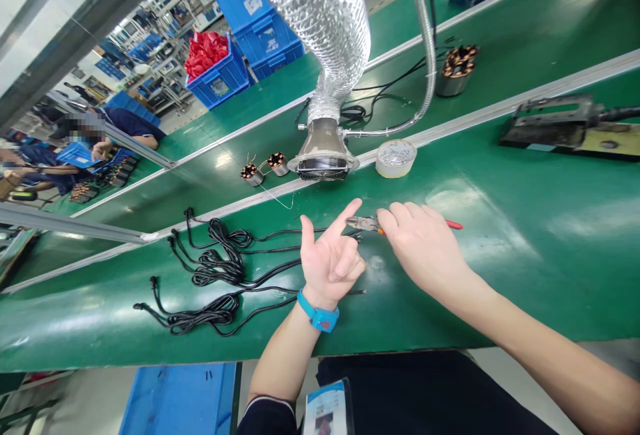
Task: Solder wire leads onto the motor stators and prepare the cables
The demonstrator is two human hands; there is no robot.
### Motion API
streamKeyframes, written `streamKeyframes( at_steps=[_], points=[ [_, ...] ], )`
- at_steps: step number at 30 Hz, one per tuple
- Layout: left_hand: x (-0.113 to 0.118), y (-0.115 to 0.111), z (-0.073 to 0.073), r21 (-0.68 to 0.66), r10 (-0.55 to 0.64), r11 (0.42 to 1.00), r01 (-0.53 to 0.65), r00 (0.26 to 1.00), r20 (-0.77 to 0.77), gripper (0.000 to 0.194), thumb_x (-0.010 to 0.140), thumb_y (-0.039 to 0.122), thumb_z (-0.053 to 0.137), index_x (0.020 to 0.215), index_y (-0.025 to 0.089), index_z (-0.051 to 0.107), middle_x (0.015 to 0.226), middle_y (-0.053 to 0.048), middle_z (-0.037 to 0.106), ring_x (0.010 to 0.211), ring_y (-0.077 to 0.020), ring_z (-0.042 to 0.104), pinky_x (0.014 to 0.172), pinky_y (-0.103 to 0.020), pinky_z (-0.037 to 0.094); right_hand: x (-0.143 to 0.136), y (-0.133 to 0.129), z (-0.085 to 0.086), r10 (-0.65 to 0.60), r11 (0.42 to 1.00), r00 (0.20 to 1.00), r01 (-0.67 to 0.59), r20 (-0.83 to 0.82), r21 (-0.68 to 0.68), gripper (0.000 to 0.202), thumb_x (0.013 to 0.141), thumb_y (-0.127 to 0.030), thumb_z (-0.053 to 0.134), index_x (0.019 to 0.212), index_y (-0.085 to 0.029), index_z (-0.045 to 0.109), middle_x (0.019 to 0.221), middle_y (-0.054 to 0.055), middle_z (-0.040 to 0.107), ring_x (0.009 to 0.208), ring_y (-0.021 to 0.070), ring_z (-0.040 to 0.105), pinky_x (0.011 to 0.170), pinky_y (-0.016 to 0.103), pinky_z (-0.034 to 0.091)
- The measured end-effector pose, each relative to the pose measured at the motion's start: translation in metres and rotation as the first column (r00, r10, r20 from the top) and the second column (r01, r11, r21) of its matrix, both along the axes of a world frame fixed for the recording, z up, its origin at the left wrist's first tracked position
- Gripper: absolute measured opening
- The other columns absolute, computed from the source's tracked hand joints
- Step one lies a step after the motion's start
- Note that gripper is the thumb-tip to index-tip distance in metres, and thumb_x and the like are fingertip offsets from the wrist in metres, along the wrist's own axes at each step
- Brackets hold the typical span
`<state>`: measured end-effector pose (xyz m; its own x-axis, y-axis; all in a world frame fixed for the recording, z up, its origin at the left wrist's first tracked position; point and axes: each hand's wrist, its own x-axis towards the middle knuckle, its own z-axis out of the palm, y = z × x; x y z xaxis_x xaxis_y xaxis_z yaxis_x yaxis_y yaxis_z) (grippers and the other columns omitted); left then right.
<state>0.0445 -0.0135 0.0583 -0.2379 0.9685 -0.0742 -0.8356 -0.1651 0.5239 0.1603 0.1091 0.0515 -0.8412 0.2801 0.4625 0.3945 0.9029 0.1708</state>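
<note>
My right hand is wrapped round a pair of pliers with red-orange handles. Their metal jaws point left, close by the index finger of my left hand. That hand has its palm up, thumb and index finger stretched apart, the other fingers loosely curled. Nothing shows between its fingers. Several bundled black cables lie on the green bench to its left. Their free ends run under or behind my left hand, and a few bare tips come out on its right side. A blue wrist strap circles my left wrist.
A fume extraction hood hangs beyond my hands, beside a round tub. Motor stators with copper windings stand behind the rail. A dark corded tool lies at right. Blue crates and seated co-workers are farther left.
</note>
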Motion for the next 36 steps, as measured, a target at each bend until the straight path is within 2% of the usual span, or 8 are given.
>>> streamKeyframes(
  at_steps=[15,23,30,36],
  points=[
    [0.0009,-0.0022,0.0029,0.051,0.009,0.999,-0.014,0.997,0.082,0.098,0.090,0.077,0.009,0.150,0.003,0.034,0.037,0.006,0.042,0.027,-0.0063,0.005,0.031,-0.021,0.007,-0.0009,-0.0022,0.0015,0.002,1.000,1.000,-0.002,-0.013,0.003,0.012,0.087,-0.006,0.052,0.080,-0.016,0.054,0.071,0.004,0.048,0.069,0.0221,0.041,0.066,0.033,0.022],
    [0.0015,-0.0040,0.0060,-0.013,0.029,1.000,-0.028,0.999,0.024,0.099,0.089,0.079,0.008,0.148,0.006,0.038,0.034,0.008,0.034,0.027,-0.0068,0.003,0.032,-0.023,0.005,-0.0017,-0.0023,0.0033,0.007,0.999,1.000,-0.006,0.021,-0.052,0.015,0.087,-0.004,0.048,0.082,-0.015,0.056,0.073,0.005,0.050,0.070,0.0222,0.040,0.067,0.033,0.022],
    [0.0014,-0.0044,0.0068,-0.028,0.035,0.999,-0.034,0.999,0.013,0.099,0.088,0.079,0.007,0.149,0.006,0.037,0.034,0.008,0.033,0.027,-0.0064,0.003,0.032,-0.023,0.005,-0.0023,-0.0020,0.0025,0.012,0.999,1.000,-0.011,0.018,-0.042,0.013,0.086,-0.004,0.050,0.082,-0.015,0.055,0.073,0.004,0.050,0.069,0.0220,0.041,0.067,0.033,0.022],
    [0.0018,-0.0041,0.0056,0.008,0.030,0.999,-0.031,0.999,0.033,0.099,0.089,0.079,0.007,0.148,0.006,0.037,0.035,0.008,0.035,0.027,-0.0064,0.003,0.031,-0.022,0.005,-0.0019,-0.0017,0.0024,0.013,0.999,1.000,-0.012,0.012,-0.041,0.013,0.085,-0.005,0.051,0.080,-0.016,0.054,0.072,0.004,0.049,0.069,0.0220,0.040,0.066,0.033,0.022]
  ],
)
